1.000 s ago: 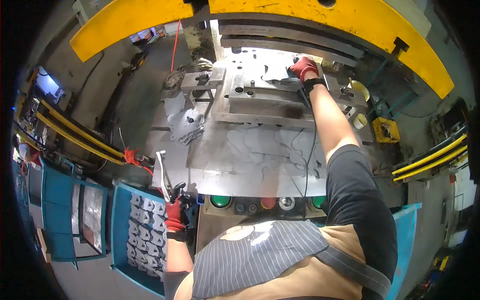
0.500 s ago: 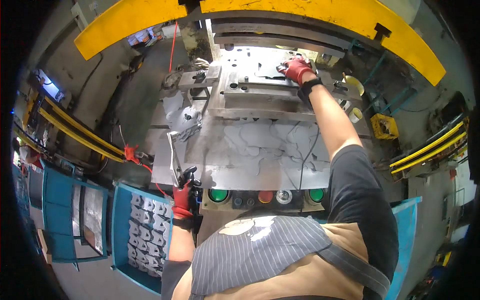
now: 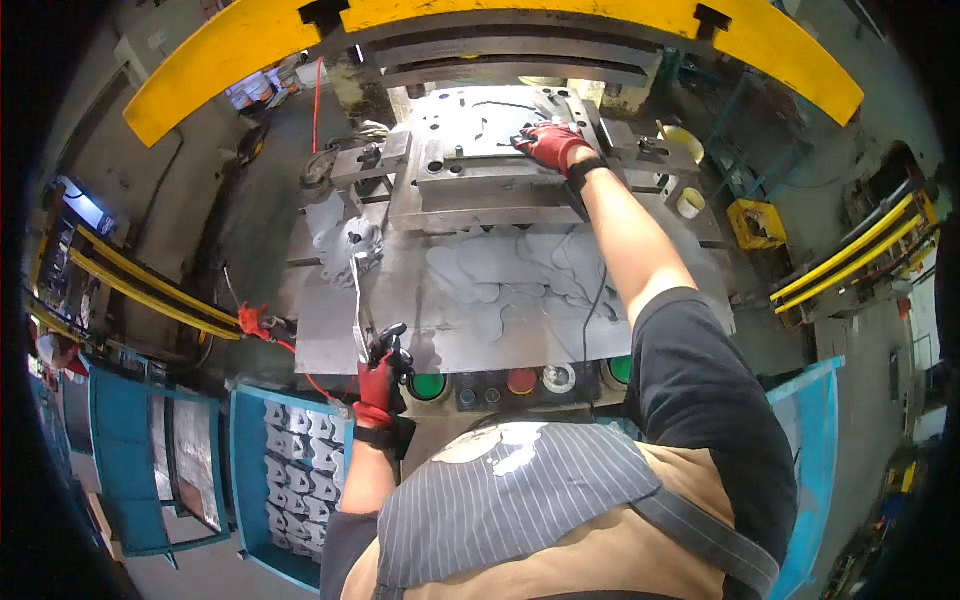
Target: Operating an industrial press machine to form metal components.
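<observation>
My left hand (image 3: 378,385), in a red glove with black fingers, is closed around a long, thin, silvery metal tool (image 3: 359,305) resembling tongs. It points upward over the near left of the steel table. My right hand (image 3: 552,147), gloved in red, reaches far forward into the press. Palm down, with fingers stretched out, it lies on a flat metal sheet piece (image 3: 495,128) on the lower die (image 3: 420,165). The undersides of its fingers are hidden. Below the die, several flat grey metal pieces (image 3: 510,265) overlap on the table (image 3: 400,300).
A yellow press beam (image 3: 520,15) spans the top. Green buttons (image 3: 428,386) and a red button (image 3: 521,381) line the table's near edge. A blue bin (image 3: 238,450) at left contains several stamped parts. Grey scraps (image 3: 350,240) lie left of the die; a yellow crate (image 3: 755,225) stands right.
The whole view has shifted a little. My right hand has slid slightly left and nearer over the die. My left hand still grips the tool, now held more upright.
</observation>
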The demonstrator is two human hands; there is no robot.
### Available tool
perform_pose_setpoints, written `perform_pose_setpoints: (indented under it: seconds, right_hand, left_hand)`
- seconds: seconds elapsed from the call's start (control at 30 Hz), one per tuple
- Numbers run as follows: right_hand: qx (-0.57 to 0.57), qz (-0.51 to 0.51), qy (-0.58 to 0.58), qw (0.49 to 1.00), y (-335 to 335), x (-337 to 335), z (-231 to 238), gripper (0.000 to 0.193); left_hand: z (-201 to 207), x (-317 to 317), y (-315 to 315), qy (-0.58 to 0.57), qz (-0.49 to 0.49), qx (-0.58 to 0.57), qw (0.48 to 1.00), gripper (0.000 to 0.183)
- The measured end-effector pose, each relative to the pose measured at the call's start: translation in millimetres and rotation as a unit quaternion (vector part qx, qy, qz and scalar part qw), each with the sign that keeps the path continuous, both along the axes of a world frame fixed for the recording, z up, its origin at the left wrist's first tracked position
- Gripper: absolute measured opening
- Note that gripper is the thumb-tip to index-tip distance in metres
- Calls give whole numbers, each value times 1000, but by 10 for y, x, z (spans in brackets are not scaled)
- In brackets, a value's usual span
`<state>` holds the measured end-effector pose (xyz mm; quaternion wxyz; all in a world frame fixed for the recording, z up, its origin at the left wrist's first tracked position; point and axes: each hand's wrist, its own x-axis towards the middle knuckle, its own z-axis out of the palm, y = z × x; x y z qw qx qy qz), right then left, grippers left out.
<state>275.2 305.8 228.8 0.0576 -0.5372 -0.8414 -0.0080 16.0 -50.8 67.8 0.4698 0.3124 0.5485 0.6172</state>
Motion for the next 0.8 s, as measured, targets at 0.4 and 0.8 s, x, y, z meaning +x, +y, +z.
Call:
perform_pose_setpoints:
  seconds: [0.4, 0.8]
  right_hand:
    - [48, -136, 752, 643, -1914, 2913, -1503, 31]
    - [125, 98, 411, 897, -1676, 1558, -467, 36]
  left_hand:
    - [-797, -993, -1018, -149, 177, 57, 971, 15]
    - [-948, -571, -714, 107, 411, -112, 898, 29]
